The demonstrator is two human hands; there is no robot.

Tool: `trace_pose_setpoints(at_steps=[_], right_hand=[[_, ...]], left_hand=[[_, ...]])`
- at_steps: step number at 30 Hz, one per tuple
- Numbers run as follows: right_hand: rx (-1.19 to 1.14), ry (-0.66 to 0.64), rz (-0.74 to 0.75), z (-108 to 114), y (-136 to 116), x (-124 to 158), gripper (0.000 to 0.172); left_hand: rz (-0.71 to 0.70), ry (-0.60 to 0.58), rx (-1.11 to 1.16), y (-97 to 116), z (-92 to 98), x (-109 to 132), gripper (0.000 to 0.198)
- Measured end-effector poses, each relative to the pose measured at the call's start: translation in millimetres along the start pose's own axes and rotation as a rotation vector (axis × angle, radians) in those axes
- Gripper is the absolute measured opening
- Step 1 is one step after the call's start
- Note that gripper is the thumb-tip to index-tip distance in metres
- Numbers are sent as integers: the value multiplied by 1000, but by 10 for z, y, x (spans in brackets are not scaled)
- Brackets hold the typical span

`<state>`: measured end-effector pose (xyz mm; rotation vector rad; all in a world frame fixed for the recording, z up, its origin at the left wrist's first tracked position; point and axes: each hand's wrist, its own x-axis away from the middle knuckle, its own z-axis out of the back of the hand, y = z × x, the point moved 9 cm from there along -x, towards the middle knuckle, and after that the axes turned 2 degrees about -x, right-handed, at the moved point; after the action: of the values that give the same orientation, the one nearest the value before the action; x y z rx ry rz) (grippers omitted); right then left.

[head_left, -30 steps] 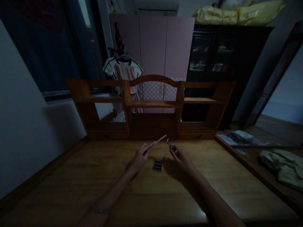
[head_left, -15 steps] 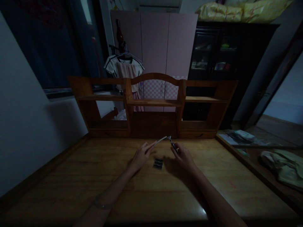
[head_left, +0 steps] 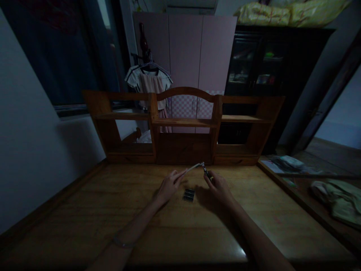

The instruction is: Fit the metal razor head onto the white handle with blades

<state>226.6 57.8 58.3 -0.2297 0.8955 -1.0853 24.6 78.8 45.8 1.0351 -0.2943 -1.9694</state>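
My left hand (head_left: 168,185) pinches a thin pale strip (head_left: 192,167) that slants up to the right. My right hand (head_left: 219,187) is closed on a small dark-handled tool (head_left: 205,171) whose tip meets the far end of the strip. Both hands hover over the wooden desk (head_left: 98,210), near its back. A small dark ribbed object (head_left: 188,195) lies on the desk between and just below the hands. The room is dim, so I cannot make out what the strip or the tool is.
A wooden shelf unit (head_left: 183,124) stands along the desk's back edge. A second surface at the right holds papers (head_left: 284,163) and a crumpled cloth (head_left: 337,199). A white wall (head_left: 28,150) borders the left. Wardrobes and hanging clothes (head_left: 148,81) stand behind.
The tool's tip and the strip's end have come together; a second ago they were slightly apart. The view has shifted a little. The dark object has not moved.
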Motion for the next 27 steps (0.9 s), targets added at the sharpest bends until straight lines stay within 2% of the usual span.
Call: trace_pose_setpoints(at_steps=[10, 17, 27], right_hand=[[32, 0, -12, -25, 44, -6, 28], [42, 5, 3, -24, 56, -13, 25], [26, 37, -3, -10, 72, -9, 25]], left_hand=[[12, 103, 30, 10, 126, -5, 39], [-43, 34, 88, 107, 61, -10, 38], [-32, 54, 98, 73, 77, -12, 37]])
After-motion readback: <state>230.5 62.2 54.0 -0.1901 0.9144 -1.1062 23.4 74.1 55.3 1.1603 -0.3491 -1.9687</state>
